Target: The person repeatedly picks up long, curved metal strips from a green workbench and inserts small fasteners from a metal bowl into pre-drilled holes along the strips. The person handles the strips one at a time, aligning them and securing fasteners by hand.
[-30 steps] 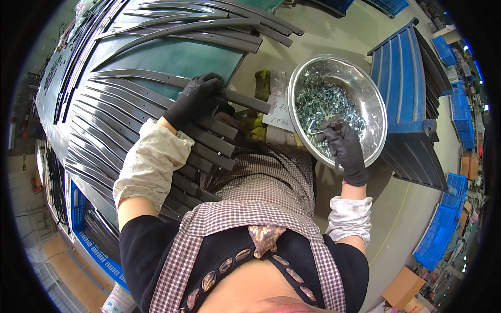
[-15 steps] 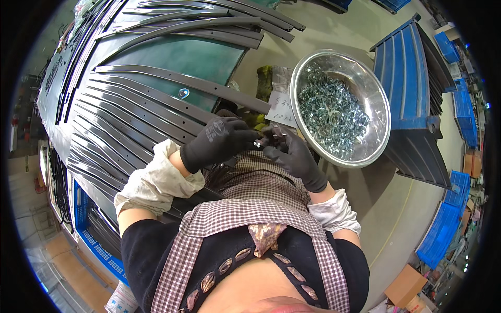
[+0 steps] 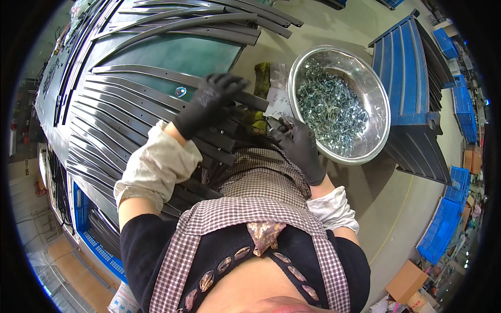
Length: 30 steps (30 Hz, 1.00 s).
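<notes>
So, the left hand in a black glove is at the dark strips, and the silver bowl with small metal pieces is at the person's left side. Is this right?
Not quite: the head view shows the silver bowl with small metal pieces at the person's right side. The black-gloved left hand is indeed at the dark strips.

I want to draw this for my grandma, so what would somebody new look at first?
Probably the big shiny bowl, right of the middle, with lots of small silvery metal pieces inside. Next might come the long dark strips fanned across the green table on the left. Between them are two black-gloved hands: the left hand over the strips, the right hand beside the bowl.
</notes>
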Each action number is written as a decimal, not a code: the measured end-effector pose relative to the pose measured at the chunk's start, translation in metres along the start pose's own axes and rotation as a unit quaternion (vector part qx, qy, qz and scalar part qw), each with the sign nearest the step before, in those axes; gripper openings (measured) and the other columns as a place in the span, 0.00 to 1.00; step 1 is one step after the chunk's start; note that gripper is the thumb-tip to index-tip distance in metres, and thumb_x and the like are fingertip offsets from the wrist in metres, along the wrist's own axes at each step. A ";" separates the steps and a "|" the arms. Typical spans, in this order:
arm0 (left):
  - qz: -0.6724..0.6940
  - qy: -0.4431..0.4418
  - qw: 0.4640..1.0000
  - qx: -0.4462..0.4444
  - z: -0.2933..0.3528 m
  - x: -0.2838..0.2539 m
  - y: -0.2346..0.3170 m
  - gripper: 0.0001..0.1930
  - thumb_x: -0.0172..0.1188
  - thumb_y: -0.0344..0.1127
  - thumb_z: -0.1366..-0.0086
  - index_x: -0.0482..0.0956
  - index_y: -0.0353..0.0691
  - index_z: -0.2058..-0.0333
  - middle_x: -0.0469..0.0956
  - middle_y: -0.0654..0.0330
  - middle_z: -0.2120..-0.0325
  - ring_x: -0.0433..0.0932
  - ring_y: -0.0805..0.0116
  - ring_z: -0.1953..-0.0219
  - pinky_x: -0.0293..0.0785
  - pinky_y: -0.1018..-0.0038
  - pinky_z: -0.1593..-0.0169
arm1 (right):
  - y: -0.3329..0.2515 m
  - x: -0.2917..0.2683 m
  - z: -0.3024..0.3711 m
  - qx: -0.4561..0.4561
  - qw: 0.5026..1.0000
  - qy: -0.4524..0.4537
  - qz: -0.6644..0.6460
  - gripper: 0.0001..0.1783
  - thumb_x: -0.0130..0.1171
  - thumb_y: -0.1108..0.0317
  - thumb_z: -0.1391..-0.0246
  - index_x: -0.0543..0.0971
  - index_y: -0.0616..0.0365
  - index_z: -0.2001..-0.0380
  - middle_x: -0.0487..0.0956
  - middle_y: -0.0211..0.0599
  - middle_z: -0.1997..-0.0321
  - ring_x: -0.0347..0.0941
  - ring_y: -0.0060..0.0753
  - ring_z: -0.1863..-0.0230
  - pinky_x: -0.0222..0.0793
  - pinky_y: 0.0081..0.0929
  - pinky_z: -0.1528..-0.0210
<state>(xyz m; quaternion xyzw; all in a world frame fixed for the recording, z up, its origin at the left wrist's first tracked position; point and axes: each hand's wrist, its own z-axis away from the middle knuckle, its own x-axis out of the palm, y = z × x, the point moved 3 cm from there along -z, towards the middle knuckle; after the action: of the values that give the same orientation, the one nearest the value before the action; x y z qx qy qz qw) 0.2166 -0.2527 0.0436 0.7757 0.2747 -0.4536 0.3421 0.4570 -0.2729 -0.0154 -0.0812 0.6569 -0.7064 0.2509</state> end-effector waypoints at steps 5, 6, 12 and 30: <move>0.074 -0.058 0.994 -0.052 0.016 0.014 -0.035 0.24 0.70 0.35 0.52 0.82 0.44 0.53 0.80 0.56 0.60 0.77 0.53 0.55 0.68 0.60 0.47 | -0.007 0.006 -0.008 -0.144 0.952 0.074 0.260 0.18 0.62 0.72 0.47 0.75 0.63 0.53 0.79 0.52 0.61 0.77 0.53 0.63 0.74 0.41 0.62; 0.083 -0.072 0.993 -0.053 0.017 0.014 -0.034 0.23 0.71 0.35 0.53 0.83 0.43 0.54 0.80 0.56 0.61 0.77 0.53 0.55 0.67 0.61 0.47 | -0.005 0.010 -0.009 -0.152 0.952 0.072 0.254 0.17 0.62 0.71 0.46 0.75 0.62 0.53 0.79 0.52 0.62 0.77 0.52 0.63 0.73 0.41 0.62; 0.104 -0.073 0.991 -0.051 0.016 0.009 -0.029 0.23 0.72 0.35 0.57 0.84 0.43 0.58 0.80 0.57 0.64 0.76 0.54 0.57 0.67 0.62 0.47 | 0.006 0.016 -0.025 -0.188 0.963 0.048 0.187 0.16 0.62 0.67 0.42 0.76 0.62 0.53 0.80 0.51 0.64 0.78 0.51 0.64 0.72 0.40 0.62; 0.107 -0.043 0.992 -0.053 0.020 0.013 -0.037 0.23 0.74 0.36 0.59 0.85 0.44 0.59 0.79 0.58 0.64 0.74 0.54 0.58 0.71 0.62 0.52 | -0.012 0.020 -0.013 -0.135 0.912 -0.015 0.386 0.11 0.55 0.68 0.41 0.80 0.59 0.57 0.81 0.48 0.67 0.78 0.52 0.65 0.74 0.42 0.62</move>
<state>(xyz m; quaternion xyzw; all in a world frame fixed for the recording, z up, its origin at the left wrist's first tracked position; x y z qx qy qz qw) 0.1847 -0.2444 0.0148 0.7612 0.1981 -0.4325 0.4408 0.4308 -0.2703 -0.0094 0.1346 0.7223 -0.4577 0.5007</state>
